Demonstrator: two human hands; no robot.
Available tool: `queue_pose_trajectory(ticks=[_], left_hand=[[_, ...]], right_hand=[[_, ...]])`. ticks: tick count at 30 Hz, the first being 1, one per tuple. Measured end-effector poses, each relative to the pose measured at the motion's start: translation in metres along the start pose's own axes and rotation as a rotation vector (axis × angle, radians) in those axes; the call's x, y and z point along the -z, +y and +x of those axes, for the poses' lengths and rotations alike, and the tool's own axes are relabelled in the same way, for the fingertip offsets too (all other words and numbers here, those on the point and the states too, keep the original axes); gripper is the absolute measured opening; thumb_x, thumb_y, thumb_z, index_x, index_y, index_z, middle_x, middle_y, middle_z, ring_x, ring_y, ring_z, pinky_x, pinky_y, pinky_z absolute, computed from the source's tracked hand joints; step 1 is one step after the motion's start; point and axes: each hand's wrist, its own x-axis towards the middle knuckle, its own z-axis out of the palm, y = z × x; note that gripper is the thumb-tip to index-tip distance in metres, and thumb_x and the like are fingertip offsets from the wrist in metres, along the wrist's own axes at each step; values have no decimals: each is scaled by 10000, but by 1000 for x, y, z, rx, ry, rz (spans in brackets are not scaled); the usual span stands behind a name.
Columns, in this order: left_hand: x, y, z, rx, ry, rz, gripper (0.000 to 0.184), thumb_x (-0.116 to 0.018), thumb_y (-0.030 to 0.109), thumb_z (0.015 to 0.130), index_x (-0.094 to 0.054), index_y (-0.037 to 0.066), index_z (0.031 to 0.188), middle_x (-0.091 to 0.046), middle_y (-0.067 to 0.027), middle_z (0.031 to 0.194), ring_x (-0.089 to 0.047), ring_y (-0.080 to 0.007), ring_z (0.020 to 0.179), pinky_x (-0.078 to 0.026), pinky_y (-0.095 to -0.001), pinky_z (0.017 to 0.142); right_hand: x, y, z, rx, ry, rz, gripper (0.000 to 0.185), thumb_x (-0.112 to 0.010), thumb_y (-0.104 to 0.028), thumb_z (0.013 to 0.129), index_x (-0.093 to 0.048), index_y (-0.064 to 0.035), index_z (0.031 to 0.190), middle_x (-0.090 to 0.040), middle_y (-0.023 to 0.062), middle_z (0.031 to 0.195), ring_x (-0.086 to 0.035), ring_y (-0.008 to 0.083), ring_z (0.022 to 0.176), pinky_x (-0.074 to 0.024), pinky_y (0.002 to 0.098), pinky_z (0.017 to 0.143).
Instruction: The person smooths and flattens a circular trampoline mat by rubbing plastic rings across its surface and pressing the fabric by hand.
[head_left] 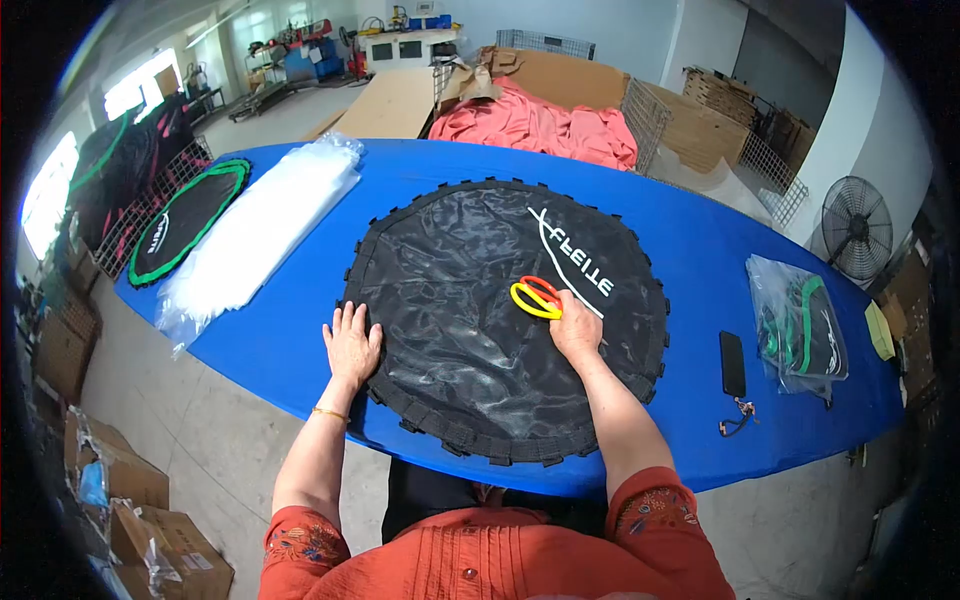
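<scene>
Two bare hands are at work over a round black mat (450, 290) that lies on a blue table (700, 240), right in front of a person in a red top (470, 560). The left hand (353, 348) rests palm down at the mat's left edge, its fingers a little spread and pinching nothing; a thin bracelet (330, 412) circles that wrist. The right hand (576, 326) is closed on a pair of scissors (538, 298), over the right half of the mat. Their red and yellow handles stick out past the fingers, while the blades are hidden. White lettering (585, 270) runs along the mat near this hand, upside down to the wearer.

Left of the mat lie a pile of clear plastic bags (265, 225) and, beyond it, a smaller black mat with a green rim (185, 220). To the right are a dark phone (733, 363) with a strap (738, 418) and a clear bag holding green-edged black material (797, 325). Pink cloth (540, 125) is heaped behind the table.
</scene>
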Motion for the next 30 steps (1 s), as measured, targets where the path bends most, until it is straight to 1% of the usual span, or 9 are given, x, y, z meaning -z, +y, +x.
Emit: queue_pose_trajectory(ticks=[2,5,9,10,17,20,30], left_hand=[[1,1,-1,2,2,-5,638,-578,450,1071,-523,122,1615,-418,-149,1740,-326,-379,1628,-216,-641,1317],[1,1,-1,1,2,0,641,-577,449,1068,-521,119,1615,-419,-148,1739,-327,-380,1629,-222,-641,1315],[-1,-1,0,2,6,0,643,-572,451,1068,-519,120,1616,-421,-148,1738,-324,-379,1631,-225,-641,1315],[-2,-1,0,2,6,1,643,-570,452,1068,-519,121,1617,-421,-148,1738,-323,-379,1631,-226,-640,1316],[-2,0,0,0,10,2,642,-575,452,1066,-524,118,1612,-424,-150,1736,-329,-381,1628,-225,-641,1316],[-2,0,0,-3,16,-2,641,-577,452,1065,-529,117,1609,-427,-152,1733,-332,-382,1626,-226,-643,1315],[-3,-1,0,-7,27,-18,641,-588,446,1060,-531,114,1605,-437,-155,1725,-339,-384,1621,-232,-649,1310]], right_hand=[[-2,1,1,1,3,-9,252,-763,-213,944,-672,-180,1176,-770,96,940,-766,339,897,-591,501,774],[-3,2,1,7,6,-37,262,-764,-211,941,-670,-183,1183,-769,94,938,-766,337,897,-592,501,773],[-2,2,0,8,8,-15,307,-765,-154,895,-670,-183,1186,-769,95,945,-766,338,906,-594,503,781],[-3,3,0,67,63,21,199,-719,-220,967,-646,-164,1144,-741,122,890,-751,382,827,-568,556,722],[-4,5,0,71,69,32,208,-728,-211,954,-639,-167,1137,-737,119,898,-748,380,838,-568,550,730],[-1,2,0,49,44,3,200,-726,-221,962,-637,-167,1132,-737,117,902,-748,377,837,-567,546,728],[-2,3,0,55,62,20,171,-717,-238,983,-638,-173,1120,-731,115,897,-747,376,833,-566,549,725]])
